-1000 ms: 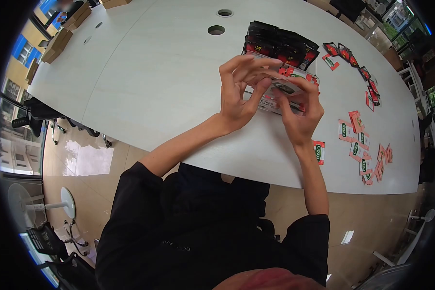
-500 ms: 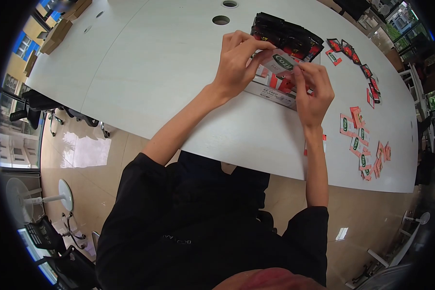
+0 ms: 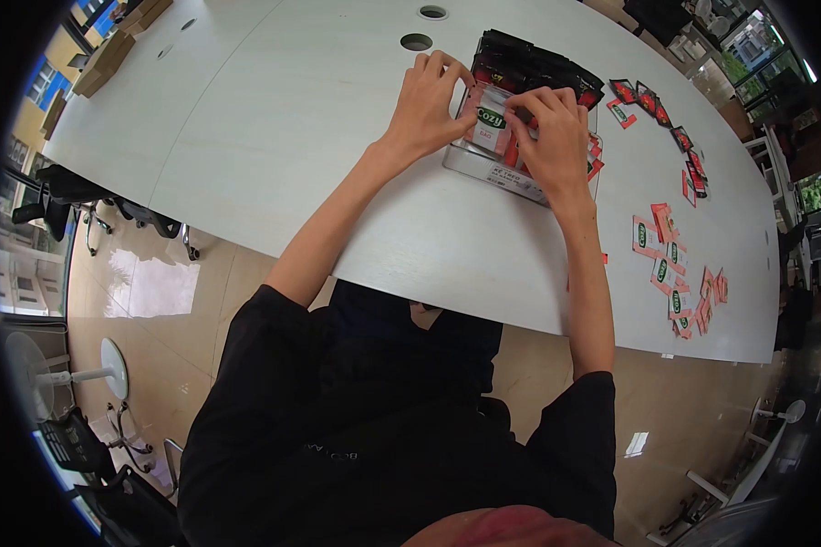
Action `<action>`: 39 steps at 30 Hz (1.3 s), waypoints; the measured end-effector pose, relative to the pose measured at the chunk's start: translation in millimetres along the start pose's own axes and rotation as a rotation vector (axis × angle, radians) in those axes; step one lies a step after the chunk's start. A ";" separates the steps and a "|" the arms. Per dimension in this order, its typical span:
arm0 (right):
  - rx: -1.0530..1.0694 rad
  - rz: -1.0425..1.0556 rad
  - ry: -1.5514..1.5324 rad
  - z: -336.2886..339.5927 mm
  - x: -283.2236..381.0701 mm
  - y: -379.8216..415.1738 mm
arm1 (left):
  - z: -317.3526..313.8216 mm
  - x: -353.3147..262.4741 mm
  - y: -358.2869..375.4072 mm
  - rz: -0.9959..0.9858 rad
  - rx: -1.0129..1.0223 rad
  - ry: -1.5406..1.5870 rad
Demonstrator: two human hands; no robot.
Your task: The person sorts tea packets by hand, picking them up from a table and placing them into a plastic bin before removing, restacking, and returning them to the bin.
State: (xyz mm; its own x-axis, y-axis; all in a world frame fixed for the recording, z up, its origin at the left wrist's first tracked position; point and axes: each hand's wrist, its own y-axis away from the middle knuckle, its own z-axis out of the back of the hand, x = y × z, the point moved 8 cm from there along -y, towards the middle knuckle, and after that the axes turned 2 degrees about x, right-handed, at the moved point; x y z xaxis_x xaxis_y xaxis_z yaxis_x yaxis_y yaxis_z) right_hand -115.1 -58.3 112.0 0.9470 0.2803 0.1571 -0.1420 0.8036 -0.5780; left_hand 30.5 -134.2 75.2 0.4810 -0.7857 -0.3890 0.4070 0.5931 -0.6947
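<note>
Holding flat rectangular packet (image 3: 488, 137) (rounded green label (image 3: 492, 119)).

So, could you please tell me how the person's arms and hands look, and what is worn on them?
The left hand and right hand are bare, with no gloves, and I see no watch or bracelet. The forearms are uncovered too. The loose black sleeves are short; they belong to a black top with small, pale lettering.
</note>
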 end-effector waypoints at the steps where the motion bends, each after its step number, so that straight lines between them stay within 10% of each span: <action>1: -0.032 0.027 0.003 2.5 0.4 1.1 | -3.7 0.5 1.9 -0.003 0.003 0.006; 8: -0.343 -0.081 0.051 79.6 -72.8 26.8 | 3.7 -15.2 9.4 0.056 -0.177 0.214; 14: -0.316 -0.631 0.398 112.6 -250.0 152.1 | 16.4 -76.9 22.0 -0.266 -0.284 0.064; 20: -0.206 -1.088 0.204 118.8 -269.6 211.8 | 8.7 -112.7 42.8 -0.453 -0.271 0.079; 24: 0.273 -0.884 0.511 79.9 -257.9 210.6 | 7.3 -118.5 46.3 -0.489 -0.234 0.097; 26: 0.168 -0.640 0.237 66.9 -266.6 200.6 | 7.4 -118.1 44.5 -0.470 -0.219 0.090; 33: 0.050 -0.760 0.215 88.7 -209.6 153.0 | 7.3 -118.5 45.1 -0.472 -0.209 0.091; 36: -0.318 -0.813 0.049 103.8 -214.7 158.5 | 7.2 -117.8 43.9 -0.470 -0.208 0.101; 39: -0.455 -0.406 0.253 111.4 -184.8 141.3 | 7.4 -117.8 44.6 -0.460 -0.213 0.103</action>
State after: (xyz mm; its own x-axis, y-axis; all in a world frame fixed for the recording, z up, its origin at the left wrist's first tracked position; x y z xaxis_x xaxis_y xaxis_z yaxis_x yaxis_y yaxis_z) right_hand -342.3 62.0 90.6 0.9460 -0.1751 0.2729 0.3242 0.5014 -0.8022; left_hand -2.3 -13.9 94.5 0.2061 -0.9764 -0.0645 0.3865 0.1418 -0.9113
